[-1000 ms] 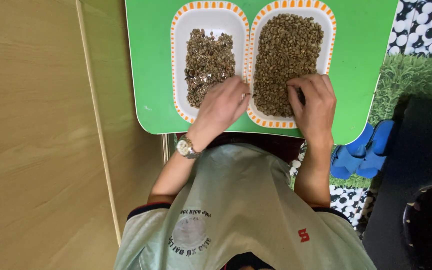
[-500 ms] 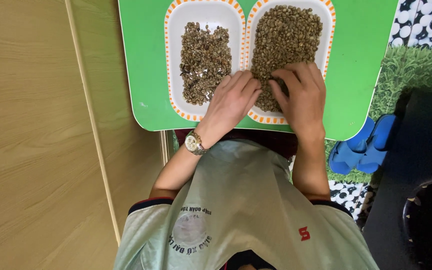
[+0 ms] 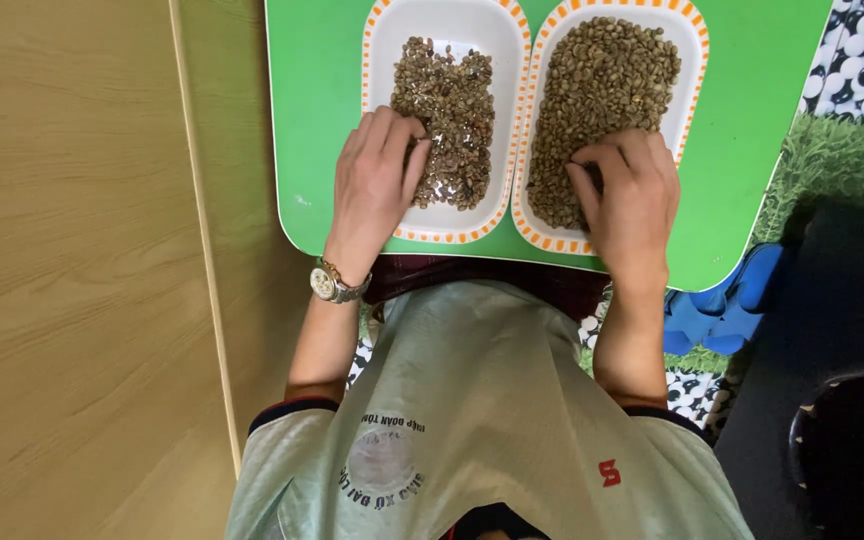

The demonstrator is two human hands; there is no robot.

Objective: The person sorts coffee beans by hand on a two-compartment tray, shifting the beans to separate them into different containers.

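Left hand point(image 3: 374, 180) curled loosely on beans in left tray point(image 3: 384, 40), near green table's point(image 3: 312, 120) front edge; right hand point(image 3: 630, 195) pinching beans in right tray point(image 3: 690, 60).

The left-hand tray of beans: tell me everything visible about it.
The left tray is a white oblong dish with rounded corners and an orange-dashed rim, plastic by its look. It lies flat on the green table, beside a fuller matching tray. A loose patch of dull brown beans covers its middle. The left hand rests on its near left edge, fingertips among the beans.
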